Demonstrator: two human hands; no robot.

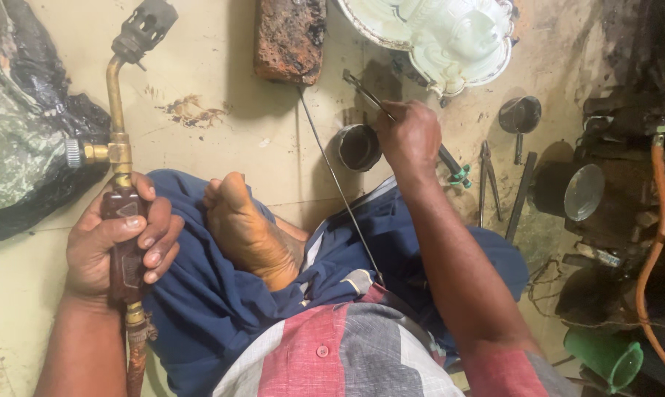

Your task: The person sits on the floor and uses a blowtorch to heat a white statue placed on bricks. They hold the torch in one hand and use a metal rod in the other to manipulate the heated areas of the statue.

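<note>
Torch [119,147], brass w/ a dark burner head, lies over the floor [222,140] toward its upper left corner; its brown grip sits in the left hand [115,246], fingers wrapped tight round it, thumb on top, forearm coming up from the floor's bottom left edge. Right hand [408,138] is out past the knee, wrist bent, fingers closed round long tongs [399,121] w/ a green-tipped handle, tips aimed at the floor's upper edge. Just beside that fist: 1 small dark cup [358,147], and 1 thin metal rod [340,187] slanting from the brick down across the blue cloth [222,309] on the lap. Bare foot [248,231] rests on that cloth, between the 2 hands. 1 scorched brick [290,38] at the upper edge; 1 white relief plaque [450,37] w/ a scalloped rim next to it, near the tongs' tips. Toward the right edge: 1 small ladle [520,117], 1 pair of pliers [488,180], 1 flat dark bar [520,198], 1 round mirror-like disc [584,192], 1 orange hose [660,228], 1 green funnel-like cup [608,356] at the lower right corner. Dark plastic bag [23,125] crowds the left edge, close behind the torch's valve. Nothing lies betw. burner head and brick.
</note>
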